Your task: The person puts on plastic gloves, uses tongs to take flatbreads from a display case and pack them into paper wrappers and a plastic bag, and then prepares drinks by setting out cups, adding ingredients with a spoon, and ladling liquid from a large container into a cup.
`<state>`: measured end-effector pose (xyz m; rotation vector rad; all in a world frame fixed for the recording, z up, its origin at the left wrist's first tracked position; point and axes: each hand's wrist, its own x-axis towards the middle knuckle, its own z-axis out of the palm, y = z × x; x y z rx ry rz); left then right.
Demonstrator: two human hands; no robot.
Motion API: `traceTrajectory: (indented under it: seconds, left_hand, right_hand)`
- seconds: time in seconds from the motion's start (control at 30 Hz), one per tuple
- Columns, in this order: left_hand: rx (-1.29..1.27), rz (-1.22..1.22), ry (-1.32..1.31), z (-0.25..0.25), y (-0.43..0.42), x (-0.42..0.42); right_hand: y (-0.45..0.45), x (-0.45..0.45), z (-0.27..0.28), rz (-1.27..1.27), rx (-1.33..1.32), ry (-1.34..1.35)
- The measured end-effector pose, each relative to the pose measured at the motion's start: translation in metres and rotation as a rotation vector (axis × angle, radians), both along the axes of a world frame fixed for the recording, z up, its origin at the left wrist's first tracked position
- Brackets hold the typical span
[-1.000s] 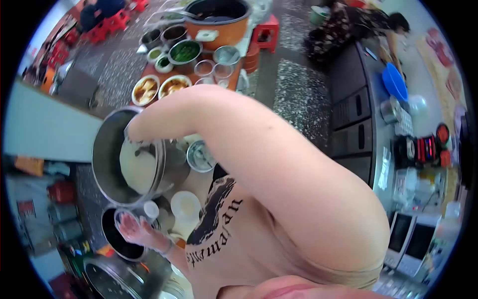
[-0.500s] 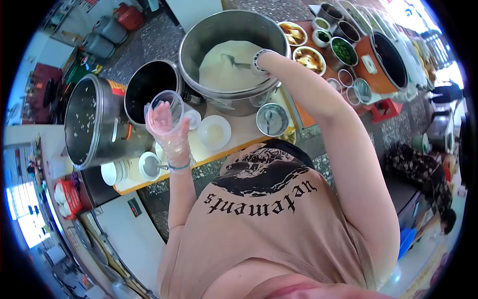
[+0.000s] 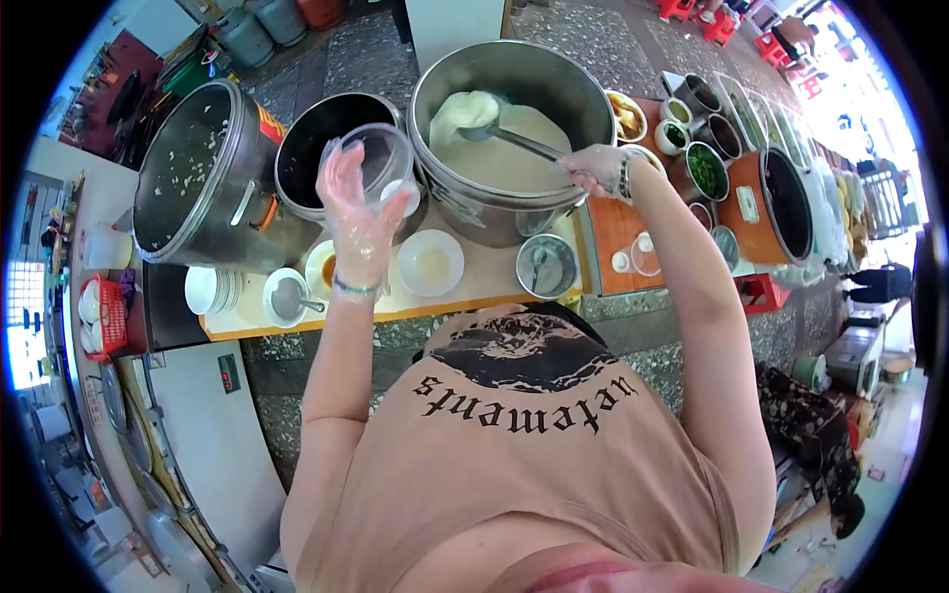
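My right hand (image 3: 599, 172), in a clear plastic glove, is wrapped round the handle of a metal ladle (image 3: 522, 144) at the rim of a large steel pot (image 3: 583, 94). The ladle's bowl lies in the pale white contents (image 3: 504, 146), beside a raised white lump. My left hand (image 3: 362, 203), also gloved, holds a clear plastic cup (image 3: 384, 158) over a dark-looking pot (image 3: 306, 178). Below and right of that hand is a white plate (image 3: 431, 263). A metal bowl (image 3: 547, 267) with a spoon stands in front of the large pot.
At the left stands a tall steel pot (image 3: 252, 212) with white bits inside. Stacked white bowls (image 3: 213, 291) sit before it. On the right are a bowl of chopped greens (image 3: 704, 170), an orange pot (image 3: 743, 205) and clear containers. A person (image 3: 816, 425) bends at the far right.
The view has swung round. My right hand has come up from inside the pot to its rim, and the ladle's bowl now shows with a white lump by it. My left hand still holds the cup.
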<state>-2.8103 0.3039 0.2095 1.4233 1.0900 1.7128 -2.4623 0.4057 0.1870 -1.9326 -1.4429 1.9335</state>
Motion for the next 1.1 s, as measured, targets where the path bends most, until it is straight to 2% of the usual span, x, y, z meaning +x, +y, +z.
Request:
traceTrajectory:
  seconds: [0.23, 0.4, 0.47, 0.57, 0.87, 1.1]
  left_hand:
    - [0.151, -0.036, -0.014, -0.015, 0.073, 0.012]
    - [0.083, -0.077, -0.006, -0.024, 0.113, 0.036]
    - [0.023, -0.08, 0.047, -0.028, 0.124, 0.041]
    - [-0.011, -0.037, 0.203, -0.037, 0.138, 0.052]
    - [-0.148, 0.083, 0.627, -0.06, 0.163, 0.081]
    - [-0.14, 0.033, 0.661, -0.066, 0.173, 0.096]
  right_hand:
    - [-0.052, 0.014, 0.026, -0.097, 0.029, 0.015]
    - [-0.08, 0.031, 0.043, -0.144, 0.105, 0.094]
    - [-0.092, 0.032, 0.068, -0.112, 0.101, 0.108]
    - [-0.107, 0.034, 0.091, -0.321, 0.099, 0.129]
    - [-0.127, 0.051, 0.131, -0.346, 0.181, 0.101]
    - [-0.134, 0.055, 0.142, -0.402, 0.236, 0.167]
